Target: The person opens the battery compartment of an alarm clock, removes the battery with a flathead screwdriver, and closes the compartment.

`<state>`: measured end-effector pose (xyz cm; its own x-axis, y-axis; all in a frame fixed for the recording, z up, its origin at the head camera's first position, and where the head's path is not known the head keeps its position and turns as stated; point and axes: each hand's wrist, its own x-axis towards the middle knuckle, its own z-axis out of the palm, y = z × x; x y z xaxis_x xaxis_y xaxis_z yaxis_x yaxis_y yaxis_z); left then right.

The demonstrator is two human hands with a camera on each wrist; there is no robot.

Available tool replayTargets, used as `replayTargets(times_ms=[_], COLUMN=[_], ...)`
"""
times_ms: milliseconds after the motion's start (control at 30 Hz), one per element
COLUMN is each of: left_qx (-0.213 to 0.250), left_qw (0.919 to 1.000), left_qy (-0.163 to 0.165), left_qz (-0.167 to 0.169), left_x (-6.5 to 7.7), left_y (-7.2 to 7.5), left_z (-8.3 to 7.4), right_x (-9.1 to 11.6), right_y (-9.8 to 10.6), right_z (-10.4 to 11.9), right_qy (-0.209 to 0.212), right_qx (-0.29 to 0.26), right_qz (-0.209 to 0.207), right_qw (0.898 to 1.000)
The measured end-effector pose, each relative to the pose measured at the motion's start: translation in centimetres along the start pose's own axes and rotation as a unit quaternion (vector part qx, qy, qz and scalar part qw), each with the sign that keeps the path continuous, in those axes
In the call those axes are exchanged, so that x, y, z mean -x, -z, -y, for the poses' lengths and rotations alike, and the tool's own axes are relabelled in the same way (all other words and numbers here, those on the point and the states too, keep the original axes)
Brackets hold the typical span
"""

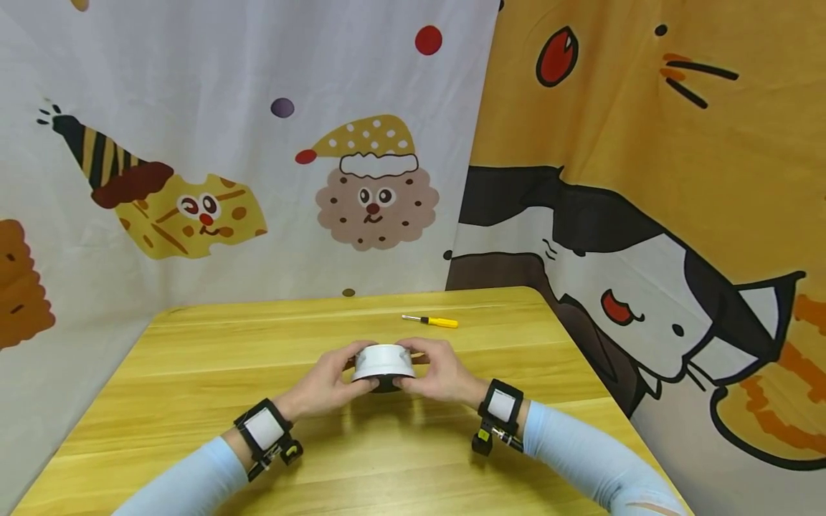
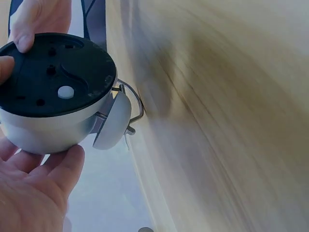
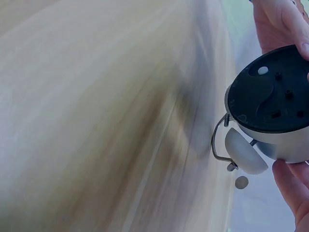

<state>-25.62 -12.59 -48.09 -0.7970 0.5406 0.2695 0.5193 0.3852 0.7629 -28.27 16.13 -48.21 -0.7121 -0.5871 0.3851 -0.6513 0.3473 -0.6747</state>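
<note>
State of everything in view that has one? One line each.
Alarm clock: held in both hands, face hidden
Black back cover: on the clock, toward the wrist cameras
White knob: seated in the back; setting unreadable
Left hand: gripping the clock
Right hand: gripping the clock
Screwdriver: lying on the table, unheld
Wrist mounts: strapped on, one per wrist

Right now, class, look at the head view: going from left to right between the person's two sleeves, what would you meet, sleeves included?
Left sleeve, left wristband, left hand, alarm clock, right hand, right wristband, right sleeve.
</note>
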Motion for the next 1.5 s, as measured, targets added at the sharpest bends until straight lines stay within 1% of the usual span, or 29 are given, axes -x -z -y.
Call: replayTargets(times_ms=[167, 300, 500, 700, 1033, 1333, 1500], left_qx=[0.029, 0.043, 0.074, 0.086, 0.093, 0.086, 0.069], left_qw=[0.9989, 0.9968, 0.9927, 0.9910, 0.9887, 0.9887, 0.9893], left_qy=[0.018, 0.040, 0.072, 0.077, 0.091, 0.090, 0.088], left_qz=[-0.031, -0.054, -0.062, -0.068, -0.075, -0.084, -0.094], left_x=[-0.4, -0.7, -1.0, -1.2, -1.5, -1.7, -1.8], left_y=[-0.2, -0.3, -0.1, 0.1, 0.0, 0.1, 0.2], left_z=[-0.2, -0.5, -0.5, -0.2, 0.1, 0.1, 0.1], right_x=[-0.3, -0.5, -0.7, -1.1, -1.3, -1.6, -1.9], right_y=[0.1, 0.2, 0.3, 0.3, 0.2, 0.1, 0.0], right_z=[0.1, -0.1, -0.2, -0.5, -1.0, -1.0, -0.8], right_qy=[-0.029, -0.047, -0.066, -0.079, -0.094, -0.112, -0.124], right_qx=[-0.034, -0.052, -0.074, -0.102, -0.119, -0.102, -0.096], right_qz=[-0.016, -0.024, -0.035, -0.046, -0.061, -0.081, -0.095], right_qw=[0.999, 0.997, 0.994, 0.991, 0.987, 0.985, 0.983])
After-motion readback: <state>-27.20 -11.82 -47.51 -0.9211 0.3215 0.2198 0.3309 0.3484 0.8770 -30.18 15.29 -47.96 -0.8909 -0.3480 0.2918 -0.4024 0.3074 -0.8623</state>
